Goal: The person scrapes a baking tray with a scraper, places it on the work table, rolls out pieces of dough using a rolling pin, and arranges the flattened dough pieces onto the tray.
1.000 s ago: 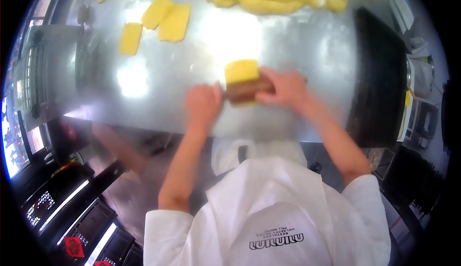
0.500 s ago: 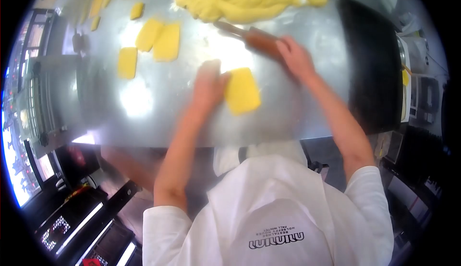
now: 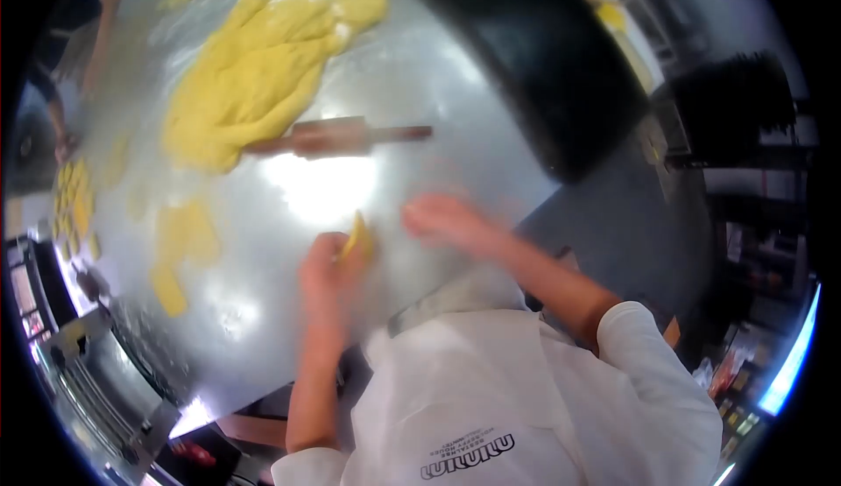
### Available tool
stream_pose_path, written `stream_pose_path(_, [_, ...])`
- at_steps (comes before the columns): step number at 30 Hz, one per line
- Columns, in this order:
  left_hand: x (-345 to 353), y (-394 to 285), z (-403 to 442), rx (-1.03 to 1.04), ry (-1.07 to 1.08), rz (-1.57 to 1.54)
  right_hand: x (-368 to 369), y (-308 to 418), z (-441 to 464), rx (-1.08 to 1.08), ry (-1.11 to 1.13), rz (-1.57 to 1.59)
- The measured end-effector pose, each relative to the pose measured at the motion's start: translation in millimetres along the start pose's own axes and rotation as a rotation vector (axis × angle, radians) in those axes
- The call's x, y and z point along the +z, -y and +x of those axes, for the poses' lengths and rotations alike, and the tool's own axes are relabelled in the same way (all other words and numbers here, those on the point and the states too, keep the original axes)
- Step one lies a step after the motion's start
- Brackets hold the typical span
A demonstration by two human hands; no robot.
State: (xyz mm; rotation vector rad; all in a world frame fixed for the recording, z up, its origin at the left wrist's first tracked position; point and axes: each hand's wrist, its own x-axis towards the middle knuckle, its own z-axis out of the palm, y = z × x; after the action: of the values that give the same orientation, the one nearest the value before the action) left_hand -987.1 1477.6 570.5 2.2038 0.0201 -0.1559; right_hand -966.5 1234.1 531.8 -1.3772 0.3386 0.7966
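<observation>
Apparently, the left hand (image 3: 328, 262) pinches one yellow dough sheet (image 3: 357, 237) over the metal table (image 3: 272, 319), while the rolling pin (image 3: 333, 137) lies beyond, perhaps to leave both hands free. The sheet looks thin and curved; the right hand (image 3: 440, 217) is blurred, so I cannot tell if its fingers are closed.
</observation>
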Motion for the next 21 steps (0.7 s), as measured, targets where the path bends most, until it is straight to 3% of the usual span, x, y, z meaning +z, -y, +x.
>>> stream_pose_path(1, [9,-21,-1,-0.007,0.015,0.017,6,-2,-12,0.096,-0.029,0.162])
stream_pose_path(2, [23,-33,1,0.122,0.003,0.017,8,0,-21,0.191,-0.052,0.327])
stream_pose_path(5, [71,-72,12,0.435,0.008,0.052,-9,29,-47,0.186,0.031,0.760])
stream_pose_path(7, [105,-90,16,0.558,0.072,0.117,-32,25,-55,0.015,-0.033,0.837])
stream_pose_path(11, [143,-137,33,0.744,0.104,-0.056,-99,22,-74,-0.206,-0.218,0.813])
stream_pose_path(14, [161,-165,59,0.487,0.108,-0.187,-150,27,-91,-0.296,-0.236,0.889])
stream_pose_path(16, [187,-178,93,0.045,0.353,-0.562,-178,37,-103,-0.325,-0.285,0.895])
stream_pose_path(20, [243,-209,154,-0.692,0.956,-0.993,-224,41,-113,-0.378,-0.266,0.873])
stream_pose_path(21, [263,-208,162,-0.764,1.059,-1.117,-232,41,-115,-0.377,-0.299,0.859])
